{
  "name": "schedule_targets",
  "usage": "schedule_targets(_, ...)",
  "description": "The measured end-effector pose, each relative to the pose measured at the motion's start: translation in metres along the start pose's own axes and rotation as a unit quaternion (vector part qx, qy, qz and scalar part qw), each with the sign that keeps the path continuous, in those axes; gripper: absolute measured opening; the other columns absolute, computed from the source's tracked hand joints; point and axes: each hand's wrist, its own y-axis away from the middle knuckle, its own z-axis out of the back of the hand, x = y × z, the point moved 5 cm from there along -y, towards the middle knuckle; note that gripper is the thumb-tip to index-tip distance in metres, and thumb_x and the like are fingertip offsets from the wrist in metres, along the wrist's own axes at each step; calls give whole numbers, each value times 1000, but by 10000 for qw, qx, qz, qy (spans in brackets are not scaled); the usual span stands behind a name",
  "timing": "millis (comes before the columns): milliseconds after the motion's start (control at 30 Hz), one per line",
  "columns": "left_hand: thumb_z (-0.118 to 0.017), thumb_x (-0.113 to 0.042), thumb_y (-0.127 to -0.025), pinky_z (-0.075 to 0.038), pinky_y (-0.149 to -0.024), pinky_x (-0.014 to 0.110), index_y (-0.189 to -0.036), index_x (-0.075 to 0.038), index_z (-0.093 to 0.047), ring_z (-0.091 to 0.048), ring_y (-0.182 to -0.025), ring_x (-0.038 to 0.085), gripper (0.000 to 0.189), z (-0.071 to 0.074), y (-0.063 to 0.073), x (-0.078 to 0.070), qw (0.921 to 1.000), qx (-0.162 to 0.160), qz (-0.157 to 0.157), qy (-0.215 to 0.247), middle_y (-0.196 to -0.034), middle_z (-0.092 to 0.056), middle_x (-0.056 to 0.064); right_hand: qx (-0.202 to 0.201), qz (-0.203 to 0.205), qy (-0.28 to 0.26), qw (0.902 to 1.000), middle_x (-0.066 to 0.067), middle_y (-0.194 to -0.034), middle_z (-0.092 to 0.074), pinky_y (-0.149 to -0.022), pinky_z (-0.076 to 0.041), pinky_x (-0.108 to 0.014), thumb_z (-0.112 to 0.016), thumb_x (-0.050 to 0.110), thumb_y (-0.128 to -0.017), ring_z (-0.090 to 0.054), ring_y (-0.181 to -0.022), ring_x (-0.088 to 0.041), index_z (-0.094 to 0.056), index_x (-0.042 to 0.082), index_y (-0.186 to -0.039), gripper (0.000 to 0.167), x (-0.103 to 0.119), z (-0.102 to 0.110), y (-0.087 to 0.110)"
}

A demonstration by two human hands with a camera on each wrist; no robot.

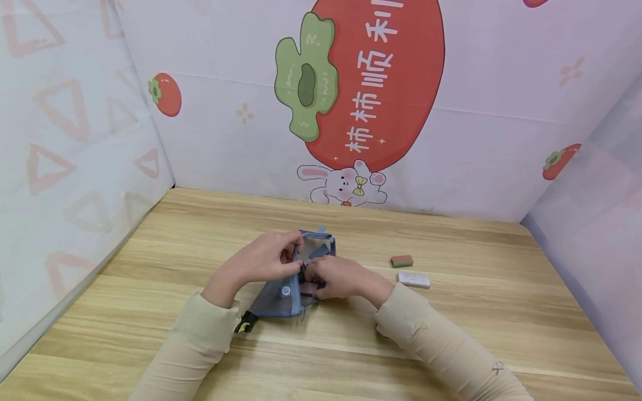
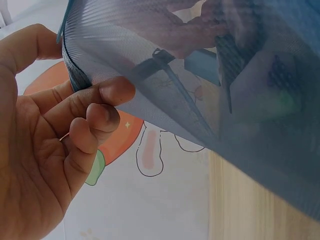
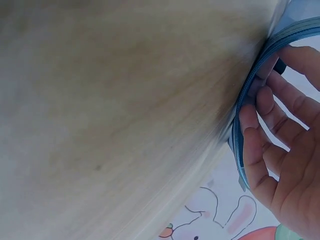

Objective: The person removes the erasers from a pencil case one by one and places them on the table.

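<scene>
A blue mesh zip pouch (image 1: 275, 295) lies on the table with its zipped mouth spread apart. My left hand (image 1: 268, 257) pinches the zip edge between thumb and fingers; the left wrist view shows that hand (image 2: 55, 125) beside the mesh. Inside the mouth, my right hand (image 1: 341, 277) has its fingers bent around a small pink block (image 1: 309, 288), partly hidden. In the right wrist view the right hand (image 3: 285, 135) reaches past the blue zip (image 3: 241, 107). A blue block (image 1: 319, 251) and other dark items show within the pouch.
To the right lie a red-and-green eraser (image 1: 402, 261) and a white block-shaped eraser (image 1: 413, 280). A black-and-yellow tab (image 1: 246, 322) sticks out at the pouch's near left end. Something dark peeks from beneath the right sleeve (image 1: 416, 320). A printed backdrop (image 1: 215, 145) stands behind the wooden table.
</scene>
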Motion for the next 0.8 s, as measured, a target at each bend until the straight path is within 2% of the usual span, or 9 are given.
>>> schedule_targets(300, -63, -18, -85, -44, -60, 24, -98, -12, -58, -51, -60, 6, 16, 0, -1, -1, 10000, -17, -20, 46, -65, -53, -8, 200, -29, -320, 9993, 5, -79, -59, -60, -40, -22, -71, 11, -81, -50, -67, -7, -67, 17, -91, 12, -4, 2, 3)
schedule_targets(467, -62, -18, -85, -44, -61, 24, -99, -10, -58, -51, -61, 6, 16, -2, -5, -3, 9999, 23, -113, 81, -65, -53, -8, 197, -121, -373, 9990, 6, -79, -58, -60, -40, -22, -71, 11, -80, -50, -68, -7, -67, 18, -92, 14, -7, 3, 7)
schedule_targets(800, -63, -18, -84, -45, -60, 23, -97, -13, -57, -51, -60, 6, 15, 1, 0, 1, 9999, -48, -89, 71, -65, -53, -8, 234, -55, -447, 9987, 5, -80, -59, -61, -39, -22, -71, 12, -80, -50, -68, -7, -68, 17, -95, 16, -3, 3, 4)
